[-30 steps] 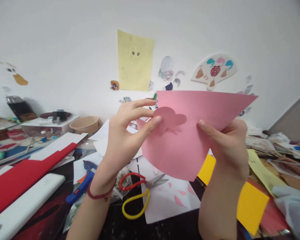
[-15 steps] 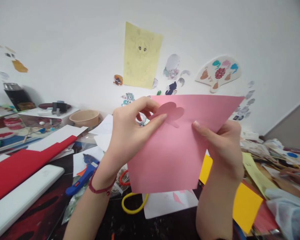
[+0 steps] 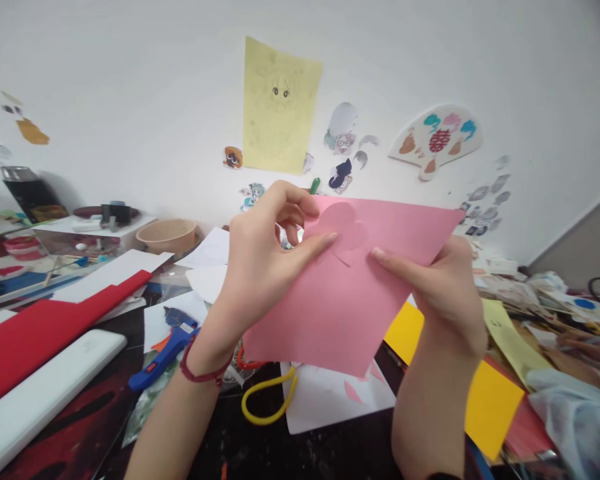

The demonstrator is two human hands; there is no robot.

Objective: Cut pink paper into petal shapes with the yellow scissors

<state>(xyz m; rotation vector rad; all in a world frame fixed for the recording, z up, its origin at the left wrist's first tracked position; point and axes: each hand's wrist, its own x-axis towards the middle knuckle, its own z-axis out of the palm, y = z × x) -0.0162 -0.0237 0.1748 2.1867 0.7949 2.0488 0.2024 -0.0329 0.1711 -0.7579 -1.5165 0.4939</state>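
Note:
A sheet of pink paper (image 3: 310, 313) is held up, tilted, above the table. At its upper left lies a small pink paper cutout (image 3: 339, 220) with rounded lobes, flat against the sheet and of the same colour. My left hand (image 3: 275, 247) pinches the cutout and the sheet's upper left edge between thumb and fingers. My right hand (image 3: 435, 287) grips the sheet's right side, thumb in front, with the other fingers hidden behind it. Beneath the sheet, a white paper (image 3: 325, 407) carries several pink scraps (image 3: 353, 392).
A yellow scissor-like loop (image 3: 267, 420) and a blue glue gun (image 3: 167, 360) lie on the dark table. Left are a white power-bank-like bar (image 3: 55, 393) and red paper (image 3: 45, 327). Yellow paper (image 3: 490, 407) lies right. A co-worker's hand (image 3: 595, 350) shows far right.
The pink sheet has tilted, its lower right corner swinging left and its right edge drawing in. The cutout now lies flatter against it. My right hand has shifted slightly left.

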